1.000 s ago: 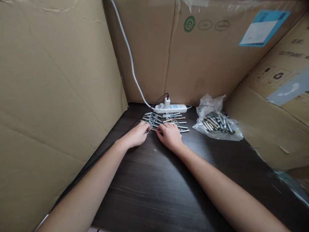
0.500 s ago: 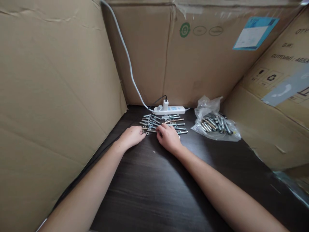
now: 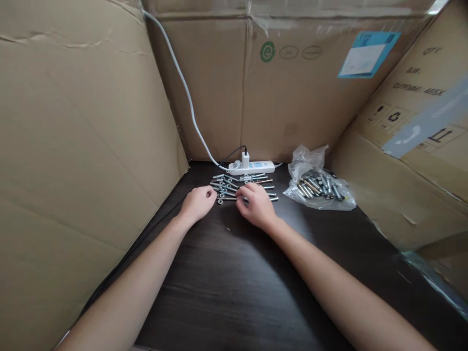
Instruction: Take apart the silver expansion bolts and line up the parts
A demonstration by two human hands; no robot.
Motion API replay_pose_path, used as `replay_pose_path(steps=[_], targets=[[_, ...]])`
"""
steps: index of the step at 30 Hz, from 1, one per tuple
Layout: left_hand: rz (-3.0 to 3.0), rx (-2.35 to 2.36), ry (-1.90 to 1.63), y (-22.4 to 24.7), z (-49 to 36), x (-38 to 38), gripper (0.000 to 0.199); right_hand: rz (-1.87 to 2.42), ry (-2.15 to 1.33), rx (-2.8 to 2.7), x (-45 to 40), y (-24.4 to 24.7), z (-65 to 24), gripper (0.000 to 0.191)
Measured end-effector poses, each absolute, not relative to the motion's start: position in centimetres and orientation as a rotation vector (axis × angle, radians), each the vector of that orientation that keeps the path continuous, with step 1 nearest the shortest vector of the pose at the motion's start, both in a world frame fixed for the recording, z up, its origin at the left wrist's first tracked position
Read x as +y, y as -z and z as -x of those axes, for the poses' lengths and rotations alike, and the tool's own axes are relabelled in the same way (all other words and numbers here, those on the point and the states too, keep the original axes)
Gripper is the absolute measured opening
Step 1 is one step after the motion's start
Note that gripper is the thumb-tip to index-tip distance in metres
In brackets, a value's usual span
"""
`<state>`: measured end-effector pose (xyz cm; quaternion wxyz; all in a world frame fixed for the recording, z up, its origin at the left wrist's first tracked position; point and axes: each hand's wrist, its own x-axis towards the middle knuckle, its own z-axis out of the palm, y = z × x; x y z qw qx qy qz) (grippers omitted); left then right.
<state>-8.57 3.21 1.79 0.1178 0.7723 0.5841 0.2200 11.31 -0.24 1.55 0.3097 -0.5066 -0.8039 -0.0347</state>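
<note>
Several metal bolts (image 3: 231, 185) with washers lie in rows on the dark table. My left hand (image 3: 197, 204) rests at the left ends of the rows, its fingers curled together beside a loose washer (image 3: 220, 202). Whatever those fingers pinch is too small to make out. My right hand (image 3: 257, 204) is over the middle of the nearest rows, with thumb and fingers bent down towards the bolts. The hand itself covers part of those bolts, and what is between its fingertips is hidden.
Behind the bolts lies a white power strip (image 3: 256, 168) with a plugged-in charger (image 3: 245, 160) and a white cable (image 3: 188, 92). A clear plastic bag (image 3: 305, 168) of bolts sits to the right. Cardboard boxes (image 3: 204, 58) wall in the table (image 3: 219, 282) on three sides.
The whole view has shifted a little. My left fingers have curled in more, and my right hand has moved slightly, with its thumb and fingers set differently over the bolts.
</note>
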Motion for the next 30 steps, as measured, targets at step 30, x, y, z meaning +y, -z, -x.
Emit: replay_pose_path(steps=[30], targets=[[-2.216, 1.205, -0.708, -0.9, 6.5, 2.6, 0.029, 2.352, 0.351, -1.213, -0.3, 1.6, -33.3, 0.028]])
